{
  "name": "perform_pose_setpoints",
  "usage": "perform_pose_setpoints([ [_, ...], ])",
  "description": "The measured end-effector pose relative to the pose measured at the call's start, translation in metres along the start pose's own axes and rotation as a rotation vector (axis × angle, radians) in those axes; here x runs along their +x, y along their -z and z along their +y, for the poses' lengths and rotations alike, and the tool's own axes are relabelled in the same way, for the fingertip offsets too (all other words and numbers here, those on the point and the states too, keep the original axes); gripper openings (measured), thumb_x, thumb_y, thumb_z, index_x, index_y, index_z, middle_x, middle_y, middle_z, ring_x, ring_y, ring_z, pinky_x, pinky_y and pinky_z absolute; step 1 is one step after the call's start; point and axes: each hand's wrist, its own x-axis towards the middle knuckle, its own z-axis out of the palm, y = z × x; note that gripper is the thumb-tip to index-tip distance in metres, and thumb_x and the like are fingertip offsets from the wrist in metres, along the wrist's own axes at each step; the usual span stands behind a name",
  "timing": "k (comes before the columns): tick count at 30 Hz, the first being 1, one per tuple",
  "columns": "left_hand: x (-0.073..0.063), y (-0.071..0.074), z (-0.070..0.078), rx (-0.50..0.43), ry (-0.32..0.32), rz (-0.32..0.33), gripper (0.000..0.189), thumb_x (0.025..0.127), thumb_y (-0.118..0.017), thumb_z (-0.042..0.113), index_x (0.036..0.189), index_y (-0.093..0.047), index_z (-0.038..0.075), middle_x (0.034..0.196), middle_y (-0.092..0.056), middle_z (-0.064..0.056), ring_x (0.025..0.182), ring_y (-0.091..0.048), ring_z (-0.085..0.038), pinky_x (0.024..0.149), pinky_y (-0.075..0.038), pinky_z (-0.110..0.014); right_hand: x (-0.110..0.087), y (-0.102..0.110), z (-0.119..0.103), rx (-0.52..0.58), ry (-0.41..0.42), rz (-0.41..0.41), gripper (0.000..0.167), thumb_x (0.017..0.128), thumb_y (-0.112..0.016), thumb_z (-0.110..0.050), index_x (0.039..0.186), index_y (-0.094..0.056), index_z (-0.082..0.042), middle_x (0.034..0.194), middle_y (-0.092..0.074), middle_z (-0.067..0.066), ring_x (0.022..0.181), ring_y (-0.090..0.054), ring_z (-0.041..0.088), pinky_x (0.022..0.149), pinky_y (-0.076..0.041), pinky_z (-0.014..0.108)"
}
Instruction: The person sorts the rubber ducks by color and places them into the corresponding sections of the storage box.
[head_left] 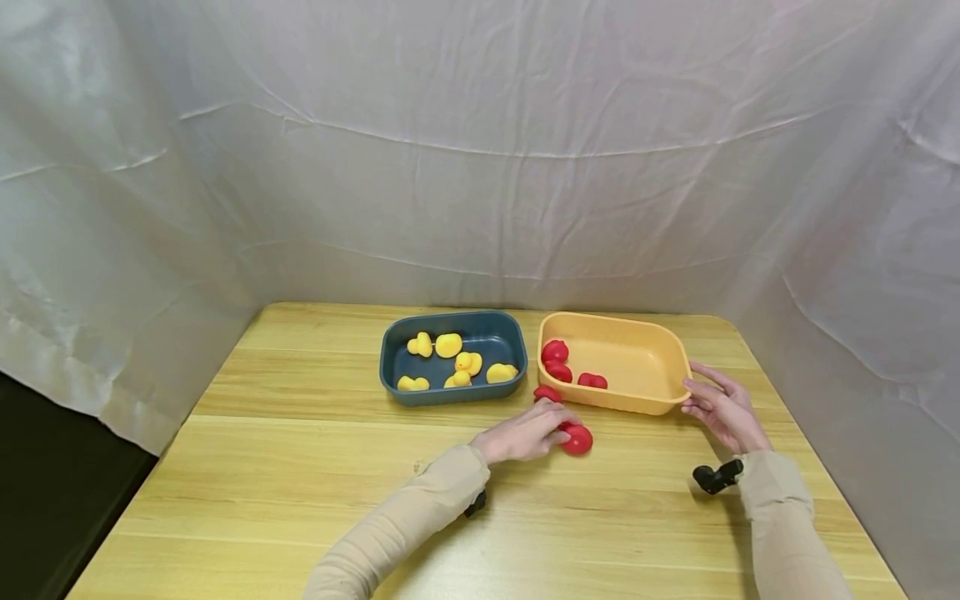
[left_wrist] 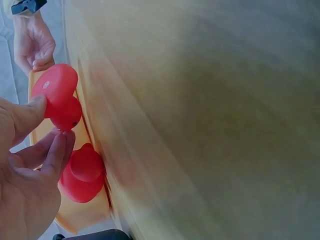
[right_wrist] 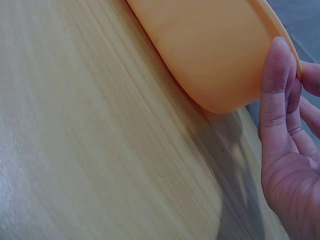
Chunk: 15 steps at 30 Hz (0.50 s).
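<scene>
My left hand (head_left: 525, 432) pinches a red rubber duck (head_left: 577, 439) between thumb and fingers, in front of the orange bin (head_left: 630, 403). The left wrist view shows the held duck (left_wrist: 55, 90) from close up, thumb on its side and fingertips at its head. Another red duck (head_left: 547, 392) sits just beyond that hand, by the bin's front left corner. At the bin's right end, my right hand (head_left: 723, 410) grips the rim. From the right wrist, the thumb and fingers (right_wrist: 274, 107) are seen on either side of the wall. Several red ducks (head_left: 556, 351) lie in the bin's left part.
Left of the orange bin stands a dark blue bin (head_left: 452, 398) with several yellow rubber ducks (head_left: 468, 363) in it. Both bins are near the back edge of the wooden table (head_left: 300, 467). Pale sheeting (head_left: 450, 167) hangs behind and at both sides.
</scene>
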Motion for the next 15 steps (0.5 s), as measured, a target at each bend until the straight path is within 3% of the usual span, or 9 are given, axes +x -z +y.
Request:
perform_pose_setpoints([
  [8, -0.0007, 0.0001, -0.0001, -0.005, -0.008, 0.016, 0.032, 0.103, -0.058, 0.024, 0.132, -0.061, 0.011, 0.126, -0.064, -0.002, 0.12, -0.057, -0.016, 0.111, -0.046, -0.022, -0.0001, 0.0002, -0.0002, 0.01, -0.001, -0.001, 0.034, 0.103, -0.049, 0.003, 0.13, -0.06, -0.014, 0.092, -0.076, 0.005, 0.073, -0.072, 0.014, 0.066, -0.063, 0.025],
  [15, -0.0001, 0.0006, -0.0002, -0.101, 0.031, 0.029, 0.034, 0.105, -0.055, 0.027, 0.135, -0.058, 0.01, 0.133, -0.058, -0.005, 0.118, -0.056, -0.013, 0.108, -0.049, -0.02, -0.0002, 0.0006, -0.0001, 0.015, -0.004, -0.005, 0.035, 0.103, -0.048, 0.003, 0.131, -0.059, -0.014, 0.092, -0.076, 0.005, 0.073, -0.072, 0.014, 0.066, -0.063, 0.025],
])
